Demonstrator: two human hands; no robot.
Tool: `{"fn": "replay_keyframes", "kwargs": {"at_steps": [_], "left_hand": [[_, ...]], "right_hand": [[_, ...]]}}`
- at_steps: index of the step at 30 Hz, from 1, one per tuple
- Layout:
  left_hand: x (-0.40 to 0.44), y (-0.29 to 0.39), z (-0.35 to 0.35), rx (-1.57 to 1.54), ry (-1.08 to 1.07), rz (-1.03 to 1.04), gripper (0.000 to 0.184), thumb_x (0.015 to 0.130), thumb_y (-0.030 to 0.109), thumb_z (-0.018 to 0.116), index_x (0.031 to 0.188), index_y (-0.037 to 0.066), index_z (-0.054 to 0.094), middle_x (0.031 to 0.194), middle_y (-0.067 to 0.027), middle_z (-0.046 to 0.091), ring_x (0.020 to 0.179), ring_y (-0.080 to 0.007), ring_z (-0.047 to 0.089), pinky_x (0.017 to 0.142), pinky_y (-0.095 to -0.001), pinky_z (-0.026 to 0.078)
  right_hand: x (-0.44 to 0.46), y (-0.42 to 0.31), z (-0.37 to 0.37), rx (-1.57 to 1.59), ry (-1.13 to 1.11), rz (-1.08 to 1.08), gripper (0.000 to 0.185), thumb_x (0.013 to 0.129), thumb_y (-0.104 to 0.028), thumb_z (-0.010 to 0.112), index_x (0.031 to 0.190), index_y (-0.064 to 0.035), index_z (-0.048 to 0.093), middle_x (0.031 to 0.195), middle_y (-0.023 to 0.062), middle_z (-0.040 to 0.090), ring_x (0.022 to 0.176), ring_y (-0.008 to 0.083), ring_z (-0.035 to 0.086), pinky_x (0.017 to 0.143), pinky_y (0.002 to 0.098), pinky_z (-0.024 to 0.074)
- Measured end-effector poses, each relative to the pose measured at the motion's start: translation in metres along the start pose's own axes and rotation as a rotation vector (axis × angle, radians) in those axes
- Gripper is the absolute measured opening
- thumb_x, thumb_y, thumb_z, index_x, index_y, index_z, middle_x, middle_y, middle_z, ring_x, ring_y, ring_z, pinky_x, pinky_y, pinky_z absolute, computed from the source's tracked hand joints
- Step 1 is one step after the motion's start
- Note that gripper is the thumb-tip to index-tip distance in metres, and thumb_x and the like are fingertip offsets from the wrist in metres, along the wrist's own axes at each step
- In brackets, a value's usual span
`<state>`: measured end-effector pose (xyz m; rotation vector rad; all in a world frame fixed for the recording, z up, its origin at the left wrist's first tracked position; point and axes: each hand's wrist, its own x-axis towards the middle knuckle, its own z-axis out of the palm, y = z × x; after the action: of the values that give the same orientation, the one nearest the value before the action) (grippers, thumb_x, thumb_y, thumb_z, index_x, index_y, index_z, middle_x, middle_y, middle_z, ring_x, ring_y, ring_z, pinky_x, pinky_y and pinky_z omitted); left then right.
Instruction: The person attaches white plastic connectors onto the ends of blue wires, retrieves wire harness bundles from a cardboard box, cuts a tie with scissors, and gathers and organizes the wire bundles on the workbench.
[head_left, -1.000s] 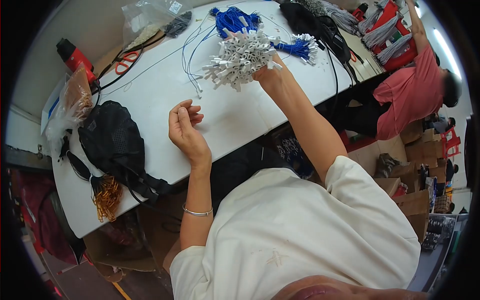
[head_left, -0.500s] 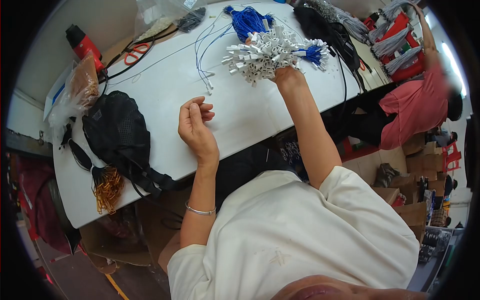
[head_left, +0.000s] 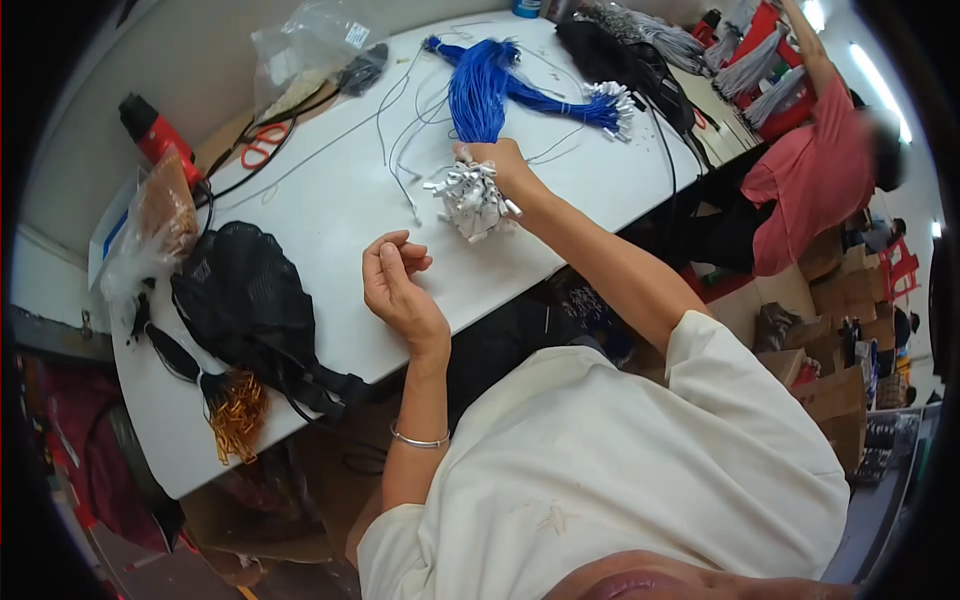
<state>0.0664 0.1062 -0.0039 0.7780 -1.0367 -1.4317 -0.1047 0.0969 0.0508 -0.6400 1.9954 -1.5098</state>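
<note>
My right hand (head_left: 500, 168) is closed around a bundle of blue cords (head_left: 478, 98), just above its cluster of small white end pieces (head_left: 474, 203). The cords stretch away from me across the table. Behind them lies a second blue cord bundle (head_left: 565, 108), with white end pieces (head_left: 622, 108) at its right end. My left hand (head_left: 400, 280) hovers near the table's front edge, palm inward, its fingers loosely bent and nothing visible in them. A few loose cords (head_left: 405, 180) lie between the left hand and the bundles.
On the white table (head_left: 330, 190) are a black mesh bag (head_left: 245, 290), gold-tipped black cords (head_left: 238, 415), orange scissors (head_left: 263, 146), a red heat gun (head_left: 160, 140) and plastic bags (head_left: 305, 55). A person in a pink shirt (head_left: 810, 190) works at the right, beside cardboard boxes (head_left: 835, 405).
My right hand has brought the white-ended bundle nearer and to the left, with its cords now drawn out straight behind. The second bundle now shows fully. My left hand has barely moved.
</note>
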Motion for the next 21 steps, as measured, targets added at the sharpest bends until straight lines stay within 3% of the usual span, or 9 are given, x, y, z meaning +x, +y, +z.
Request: {"fn": "replay_keyframes", "kwargs": {"at_steps": [5, 6, 8, 10, 11, 13, 18, 21], "left_hand": [[0.031, 0.01, 0.011, 0.221, -0.032, 0.073, 0.019, 0.096, 0.006, 0.045, 0.104, 0.0, 0.061, 0.094, -0.0081, 0.064, 0.083, -0.0155, 0.056, 0.079, -0.0264, 0.047], [0.044, 0.022, 0.021, 0.176, -0.036, -0.03, 0.021, 0.095, 0.009, 0.046, 0.107, -0.001, 0.06, 0.102, -0.0096, 0.062, 0.093, -0.0187, 0.056, 0.086, -0.0293, 0.046], [0.087, 0.018, 0.04, 0.164, -0.039, -0.038, 0.031, 0.097, 0.021, 0.045, 0.111, -0.002, 0.06, 0.108, -0.0119, 0.062, 0.099, -0.0216, 0.057, 0.089, -0.0317, 0.045], [0.104, 0.064, 0.051, 0.294, -0.337, -0.06, 0.048, 0.097, 0.037, 0.044, 0.115, -0.006, 0.059, 0.113, -0.0161, 0.062, 0.11, -0.0266, 0.055, 0.095, -0.034, 0.043], [0.109, 0.056, 0.051, 0.289, -0.34, -0.054, 0.048, 0.097, 0.037, 0.044, 0.115, -0.006, 0.059, 0.113, -0.0161, 0.062, 0.11, -0.0266, 0.055, 0.095, -0.034, 0.043], [0.144, 0.038, 0.077, 0.222, -0.509, -0.304, 0.048, 0.095, 0.038, 0.049, 0.114, -0.005, 0.058, 0.109, -0.0155, 0.063, 0.105, -0.0253, 0.058, 0.094, -0.0348, 0.044], [0.205, 0.001, 0.14, 0.13, -0.973, -0.957, 0.05, 0.089, 0.042, 0.061, 0.113, -0.002, 0.058, 0.098, -0.0139, 0.067, 0.091, -0.0221, 0.065, 0.094, -0.0368, 0.046], [0.181, -0.001, 0.154, 0.078, -0.846, -0.835, 0.044, 0.087, 0.037, 0.064, 0.109, -0.001, 0.059, 0.091, -0.0132, 0.066, 0.084, -0.0211, 0.065, 0.084, -0.0332, 0.049]], "right_hand": [[0.024, -0.039, -0.029, -0.214, -0.157, -0.024, 0.026, 0.081, -0.024, 0.071, 0.074, 0.001, 0.072, 0.063, 0.0014, 0.062, 0.051, 0.0107, 0.053, 0.054, 0.0208, 0.0436], [0.028, -0.044, -0.041, -0.216, -0.158, -0.018, 0.026, 0.081, -0.024, 0.071, 0.074, 0.001, 0.072, 0.063, 0.0014, 0.062, 0.051, 0.0107, 0.053, 0.054, 0.0208, 0.0436], [0.034, -0.051, -0.059, -0.075, -0.202, 0.068, 0.023, 0.082, -0.023, 0.071, 0.074, -0.0014, 0.073, 0.062, 0.0, 0.061, 0.051, 0.0078, 0.052, 0.054, 0.0187, 0.0423], [0.032, -0.051, -0.064, -0.074, -0.232, 0.044, 0.023, 0.083, -0.022, 0.071, 0.075, -0.001, 0.072, 0.061, -0.0007, 0.06, 0.051, 0.0066, 0.051, 0.053, 0.018, 0.0408], [0.031, -0.05, -0.067, -0.07, -0.261, 0.021, 0.023, 0.083, -0.021, 0.07, 0.075, -0.0007, 0.072, 0.06, -0.0013, 0.059, 0.05, 0.0054, 0.05, 0.052, 0.0173, 0.0394], [0.029, -0.046, -0.073, -0.046, -0.307, -0.029, 0.022, 0.085, -0.02, 0.068, 0.075, 0.0, 0.071, 0.059, -0.0026, 0.058, 0.05, 0.003, 0.048, 0.051, 0.0159, 0.0365], [0.004, -0.036, -0.057, -0.14, -0.308, -0.142, 0.018, 0.078, -0.019, 0.069, 0.073, -0.0024, 0.066, 0.058, 0.0021, 0.058, 0.05, 0.009, 0.051, 0.05, 0.0194, 0.0397], [-0.007, -0.019, -0.048, -0.188, -0.329, -0.131, 0.02, 0.075, -0.02, 0.07, 0.077, -0.0015, 0.064, 0.057, 0.0036, 0.058, 0.049, 0.0124, 0.053, 0.049, 0.022, 0.0417]]}}
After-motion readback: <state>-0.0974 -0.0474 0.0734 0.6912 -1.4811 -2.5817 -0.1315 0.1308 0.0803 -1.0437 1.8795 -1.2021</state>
